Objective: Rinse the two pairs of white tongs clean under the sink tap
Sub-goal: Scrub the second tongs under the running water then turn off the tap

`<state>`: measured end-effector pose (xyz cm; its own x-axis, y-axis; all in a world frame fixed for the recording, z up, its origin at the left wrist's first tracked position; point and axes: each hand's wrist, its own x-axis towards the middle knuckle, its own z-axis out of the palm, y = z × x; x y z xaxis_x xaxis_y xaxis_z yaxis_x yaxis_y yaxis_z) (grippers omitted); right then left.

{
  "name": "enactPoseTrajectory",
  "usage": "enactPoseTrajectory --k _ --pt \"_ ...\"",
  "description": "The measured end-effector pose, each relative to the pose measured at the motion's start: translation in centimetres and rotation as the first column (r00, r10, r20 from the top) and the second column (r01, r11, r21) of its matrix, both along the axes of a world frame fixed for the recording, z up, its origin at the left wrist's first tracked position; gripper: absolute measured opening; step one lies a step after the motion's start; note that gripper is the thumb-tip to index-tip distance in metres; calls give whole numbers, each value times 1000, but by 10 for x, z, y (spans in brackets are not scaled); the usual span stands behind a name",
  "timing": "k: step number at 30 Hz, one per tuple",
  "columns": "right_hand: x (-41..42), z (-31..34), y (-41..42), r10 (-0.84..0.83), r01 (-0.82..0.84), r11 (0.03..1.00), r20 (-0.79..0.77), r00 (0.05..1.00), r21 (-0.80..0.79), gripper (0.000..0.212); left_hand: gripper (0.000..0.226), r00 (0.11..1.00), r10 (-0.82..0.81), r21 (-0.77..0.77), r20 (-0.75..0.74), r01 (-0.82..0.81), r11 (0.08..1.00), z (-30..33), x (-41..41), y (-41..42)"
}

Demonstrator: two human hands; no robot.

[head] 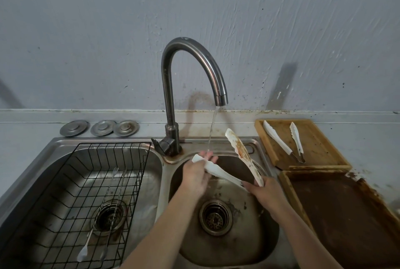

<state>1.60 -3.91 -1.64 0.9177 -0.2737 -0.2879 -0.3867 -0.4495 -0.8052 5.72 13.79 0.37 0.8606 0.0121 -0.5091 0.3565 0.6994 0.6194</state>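
Note:
Water runs from the curved tap (218, 93) into the right sink basin (262, 245). Over that basin I hold one pair of white tongs (242, 151), spread wide. My right hand (265, 193) grips its hinge end. My left hand (195, 174) is wrapped around its left arm, fingertips right under the stream. The right arm of the tongs points up and carries brown smears. The second pair of white tongs (279, 140) lies spread on a wooden tray (318, 145) to the right of the sink.
The left basin holds a black wire rack (71, 182) with thin metal utensils (108, 203) in it. Three metal sink plugs (99, 127) lie on the counter behind it. A second, stained wooden tray (346, 214) sits at the near right.

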Motion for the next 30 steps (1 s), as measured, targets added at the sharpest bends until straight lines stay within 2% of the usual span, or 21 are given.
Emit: enactPoseTrajectory --k 4,8,14,18,20,22,25,26,28,29,30 --pt "3 3 7 14 -14 1000 -17 1000 13 33 29 989 103 16 103 -105 994 6 0 1" --pt "5 8 13 50 -50 999 -20 999 -8 30 34 977 207 -41 40 -206 978 0 -8 -7" --pt "-9 16 9 236 -228 941 -3 972 249 31 21 974 228 -95 10 -226 970 6 -2 4" --pt "-12 23 13 330 -332 907 54 943 261 23 12 987 155 -188 42 -145 971 11 6 16" --pt "-11 24 14 323 -342 903 113 940 261 19 11 998 58 -120 20 -55 991 9 8 19" --pt "-13 29 14 285 -333 850 176 942 408 4 14 999 -51 -33 -20 50 998 7 8 20" --pt "-14 40 16 345 -428 737 254 904 524 28 24 981 -171 140 -89 183 973 4 4 23" --pt "-14 43 18 376 -464 719 272 886 517 26 28 975 -196 247 -104 216 945 3 2 23" --pt "-10 47 24 417 -520 704 311 854 484 15 31 969 -223 524 -103 244 816 -2 0 22" --pt "-8 48 28 425 -536 701 328 844 470 13 30 976 -206 633 -71 204 747 -5 0 22" --pt "-6 51 33 434 -547 704 336 836 453 13 28 984 -179 680 -12 139 720 -7 0 22"
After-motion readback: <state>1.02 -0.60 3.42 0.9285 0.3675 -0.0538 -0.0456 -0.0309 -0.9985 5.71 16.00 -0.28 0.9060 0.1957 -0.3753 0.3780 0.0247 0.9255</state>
